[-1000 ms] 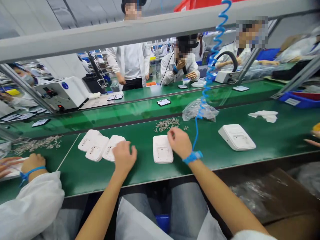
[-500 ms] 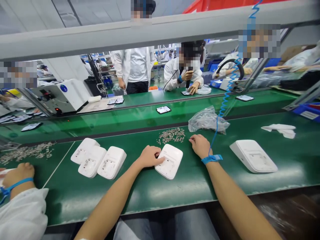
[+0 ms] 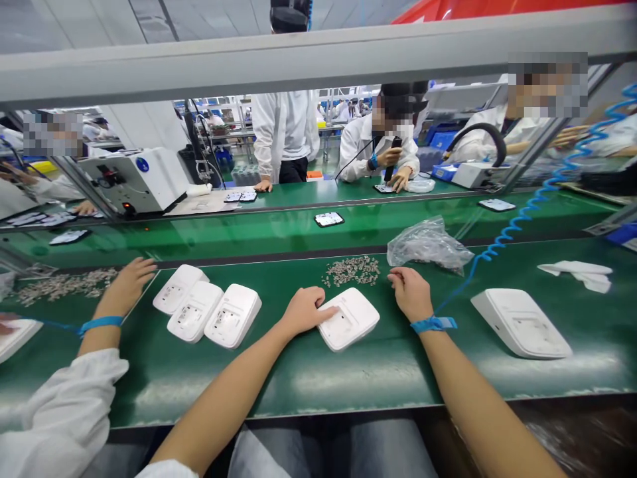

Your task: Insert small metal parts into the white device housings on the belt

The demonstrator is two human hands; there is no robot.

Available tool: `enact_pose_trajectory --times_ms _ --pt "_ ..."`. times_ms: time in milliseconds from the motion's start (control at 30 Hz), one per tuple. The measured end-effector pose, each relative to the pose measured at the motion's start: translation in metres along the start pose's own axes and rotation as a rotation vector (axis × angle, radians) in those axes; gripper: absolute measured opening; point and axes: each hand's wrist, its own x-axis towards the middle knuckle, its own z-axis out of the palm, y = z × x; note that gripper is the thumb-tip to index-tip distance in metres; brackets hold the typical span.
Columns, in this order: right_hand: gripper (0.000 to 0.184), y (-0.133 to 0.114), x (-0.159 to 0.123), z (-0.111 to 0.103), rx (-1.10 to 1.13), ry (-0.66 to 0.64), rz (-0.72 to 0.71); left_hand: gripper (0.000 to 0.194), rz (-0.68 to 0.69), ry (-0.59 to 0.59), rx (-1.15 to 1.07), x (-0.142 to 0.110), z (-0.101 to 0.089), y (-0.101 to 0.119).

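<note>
My left hand [image 3: 304,312] is closed on the left edge of a white plastic device housing [image 3: 352,326], thumb on its top face near the recess. The housing lies flat on the green bench, slightly turned. To its right, my right hand [image 3: 411,293] rests low over the bench with curled fingers drawn together; whatever they might hold is hidden. A blue wrist strap [image 3: 432,324] circles that wrist. Just left of the right fingertips and behind the housing spreads a pile of small metal parts [image 3: 352,271]. A clear plastic bag [image 3: 428,244] lies beyond my right hand.
Several white housings [image 3: 231,317] sit at left, and another housing [image 3: 525,324] at right near a white cloth-like piece [image 3: 577,271]. A coiled blue cord [image 3: 542,199] hangs at right. At left, a co-worker's hand [image 3: 128,285] reaches over. Dark-edged panels [image 3: 329,219] lie beyond.
Under my left hand the housing has turned a little. The co-worker's hand at left has reached forward and opened. The whole view has shifted slightly; my right hand stays curled beside the pile.
</note>
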Motion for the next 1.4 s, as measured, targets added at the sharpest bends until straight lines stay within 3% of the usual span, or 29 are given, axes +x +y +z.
enact_pose_trajectory --times_ms 167,533,767,967,1400 --pt "0.028 -0.011 -0.001 -0.007 0.092 -0.05 0.069 0.04 -0.011 0.044 -0.019 -0.002 -0.002 0.001" --pt "0.033 -0.031 -0.004 -0.013 0.124 -0.117 0.043 0.038 0.089 -0.17 0.047 -0.004 -0.007 0.004" --pt "0.03 -0.033 -0.005 -0.012 0.217 -0.091 0.09 0.038 -0.007 -0.049 -0.06 -0.003 -0.008 0.005" --pt "0.028 -0.035 -0.004 -0.015 0.222 -0.071 0.031 0.036 -0.011 -0.05 -0.056 -0.003 -0.006 0.0" --pt "0.021 -0.041 -0.003 -0.012 0.235 -0.083 0.043 0.033 -0.017 -0.048 -0.034 -0.003 -0.009 0.002"
